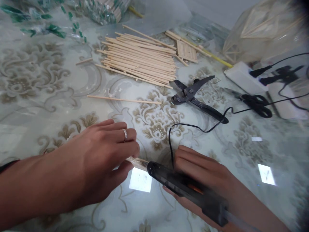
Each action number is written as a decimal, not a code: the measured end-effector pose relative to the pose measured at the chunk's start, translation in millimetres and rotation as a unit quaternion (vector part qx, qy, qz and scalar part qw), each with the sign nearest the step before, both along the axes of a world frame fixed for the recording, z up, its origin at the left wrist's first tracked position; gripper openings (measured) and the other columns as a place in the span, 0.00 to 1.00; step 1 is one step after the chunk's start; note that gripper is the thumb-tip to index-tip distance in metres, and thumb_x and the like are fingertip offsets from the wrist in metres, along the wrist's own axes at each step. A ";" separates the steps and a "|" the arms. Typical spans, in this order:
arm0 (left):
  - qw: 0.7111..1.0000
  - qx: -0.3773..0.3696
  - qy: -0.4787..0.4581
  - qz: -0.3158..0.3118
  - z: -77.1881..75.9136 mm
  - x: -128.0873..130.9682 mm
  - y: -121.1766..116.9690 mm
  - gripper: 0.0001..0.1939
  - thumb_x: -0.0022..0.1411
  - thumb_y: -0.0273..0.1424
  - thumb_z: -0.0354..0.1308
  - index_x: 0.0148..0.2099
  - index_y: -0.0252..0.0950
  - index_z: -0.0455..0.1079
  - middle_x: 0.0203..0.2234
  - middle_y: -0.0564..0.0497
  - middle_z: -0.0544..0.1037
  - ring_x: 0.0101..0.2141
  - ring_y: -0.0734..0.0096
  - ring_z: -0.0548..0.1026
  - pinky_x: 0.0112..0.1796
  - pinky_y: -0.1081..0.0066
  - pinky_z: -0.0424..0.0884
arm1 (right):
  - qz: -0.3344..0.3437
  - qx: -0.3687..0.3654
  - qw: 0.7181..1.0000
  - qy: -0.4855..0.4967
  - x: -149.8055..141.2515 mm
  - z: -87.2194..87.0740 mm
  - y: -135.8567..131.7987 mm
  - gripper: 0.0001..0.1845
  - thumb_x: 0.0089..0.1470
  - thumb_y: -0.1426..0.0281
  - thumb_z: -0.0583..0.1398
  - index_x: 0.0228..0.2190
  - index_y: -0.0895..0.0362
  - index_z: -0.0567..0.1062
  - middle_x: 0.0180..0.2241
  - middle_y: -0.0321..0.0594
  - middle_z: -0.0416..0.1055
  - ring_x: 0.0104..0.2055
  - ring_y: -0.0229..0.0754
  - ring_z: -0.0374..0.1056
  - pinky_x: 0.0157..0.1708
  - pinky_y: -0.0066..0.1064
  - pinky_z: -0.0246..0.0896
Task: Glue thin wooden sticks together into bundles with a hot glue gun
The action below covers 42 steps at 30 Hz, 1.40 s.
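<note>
My left hand, with a ring on one finger, is closed on a short bundle of thin wooden sticks. Most of that bundle is hidden under the fingers. My right hand grips a black glue gun, slightly blurred, its nozzle at the bare end of the sticks. A clear glue stick sticks out of the gun's back end. From the gun a black cord runs off to the right. Beyond my hands, a single wooden stick lies on the patterned table cover.
A pile of wooden sticks lies at the back, beside a small stick panel. Black pliers and black-handled scissors lie to the right. Behind them are a white power strip with plugs and a clear plastic bag.
</note>
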State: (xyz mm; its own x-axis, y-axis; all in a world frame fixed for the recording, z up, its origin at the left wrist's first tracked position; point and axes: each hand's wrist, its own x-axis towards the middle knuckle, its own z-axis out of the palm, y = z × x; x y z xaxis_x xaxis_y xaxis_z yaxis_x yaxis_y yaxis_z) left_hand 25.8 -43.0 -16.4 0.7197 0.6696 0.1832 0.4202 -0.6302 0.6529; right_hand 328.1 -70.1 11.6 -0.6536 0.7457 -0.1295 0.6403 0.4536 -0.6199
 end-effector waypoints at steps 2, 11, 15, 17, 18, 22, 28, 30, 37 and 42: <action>1.000 -0.003 0.001 0.004 0.1 0.4 -0.5 0.08 0.76 0.23 0.60 0.43 0.41 0.73 0.38 0.55 0.80 0.39 0.63 0.75 0.47 0.56 0.66 | 0.001 -0.004 1.000 0.005 0.4 1.3 0.3 0.14 0.66 0.79 0.61 0.31 0.50 0.68 0.30 0.33 0.71 0.32 0.43 0.70 0.30 0.35 0.63; 1.000 0.000 0.009 0.003 1.0 -0.5 -2.2 0.10 0.79 0.23 0.57 0.43 0.41 0.72 0.38 0.55 0.79 0.40 0.63 0.74 0.47 0.56 0.65 | -0.001 -0.003 1.000 0.010 5.2 5.1 0.0 0.15 0.66 0.81 0.60 0.30 0.51 0.67 0.30 0.32 0.70 0.32 0.39 0.69 0.30 0.32 0.62; 1.000 0.003 0.009 0.003 2.2 -1.7 -1.9 0.09 0.79 0.24 0.57 0.43 0.42 0.72 0.39 0.55 0.79 0.41 0.63 0.75 0.48 0.57 0.66 | 0.000 0.001 1.000 0.021 5.8 4.0 0.9 0.17 0.65 0.81 0.61 0.30 0.50 0.64 0.28 0.31 0.67 0.30 0.39 0.68 0.31 0.32 0.63; 1.000 0.002 0.013 0.004 2.2 -1.6 -1.1 0.10 0.79 0.24 0.57 0.42 0.42 0.71 0.39 0.55 0.80 0.41 0.63 0.75 0.47 0.57 0.67 | 0.000 -0.002 1.000 0.022 4.6 4.9 2.0 0.18 0.66 0.80 0.62 0.29 0.50 0.63 0.28 0.31 0.67 0.30 0.40 0.68 0.31 0.33 0.63; 1.000 0.003 0.011 0.003 1.9 -1.2 -0.6 0.10 0.79 0.24 0.57 0.42 0.42 0.70 0.39 0.55 0.79 0.41 0.63 0.75 0.47 0.57 0.67 | -0.001 -0.005 1.000 0.021 3.8 5.7 2.6 0.18 0.66 0.80 0.62 0.29 0.50 0.64 0.28 0.31 0.68 0.30 0.41 0.69 0.30 0.33 0.63; 1.000 0.018 0.007 0.004 0.5 0.5 0.9 0.09 0.78 0.24 0.58 0.42 0.42 0.70 0.38 0.56 0.79 0.40 0.63 0.75 0.46 0.58 0.66 | -0.006 -0.011 1.000 0.018 2.2 8.2 4.1 0.18 0.66 0.80 0.62 0.30 0.49 0.65 0.29 0.31 0.69 0.31 0.41 0.70 0.30 0.33 0.63; 1.000 0.020 0.002 0.010 -0.6 -0.6 -0.6 0.10 0.79 0.24 0.57 0.42 0.42 0.71 0.38 0.56 0.79 0.40 0.63 0.75 0.47 0.58 0.65 | -0.006 -0.031 1.000 0.003 10.1 5.3 1.5 0.18 0.67 0.80 0.62 0.30 0.49 0.64 0.30 0.33 0.70 0.31 0.43 0.70 0.29 0.35 0.62; 1.000 0.019 0.005 0.007 -1.0 -1.3 -0.5 0.09 0.78 0.25 0.58 0.42 0.42 0.71 0.38 0.56 0.79 0.40 0.63 0.75 0.47 0.58 0.66 | -0.010 -0.040 0.999 0.003 12.2 5.3 0.0 0.17 0.68 0.78 0.62 0.31 0.50 0.65 0.30 0.34 0.70 0.32 0.44 0.70 0.28 0.35 0.62; 1.000 0.022 0.003 0.002 -1.3 -1.8 0.5 0.09 0.78 0.24 0.58 0.42 0.42 0.70 0.38 0.56 0.79 0.40 0.64 0.74 0.47 0.58 0.65 | -0.003 -0.054 0.999 0.007 13.4 10.2 4.5 0.17 0.68 0.78 0.62 0.31 0.49 0.65 0.31 0.34 0.71 0.33 0.45 0.70 0.31 0.36 0.63; 1.000 0.015 0.010 0.003 0.3 -2.5 1.1 0.09 0.78 0.24 0.58 0.43 0.42 0.71 0.39 0.56 0.80 0.41 0.63 0.76 0.47 0.58 0.66 | 0.002 -0.065 0.998 0.008 16.3 13.0 6.1 0.16 0.68 0.76 0.64 0.31 0.49 0.67 0.30 0.34 0.71 0.34 0.45 0.70 0.31 0.36 0.65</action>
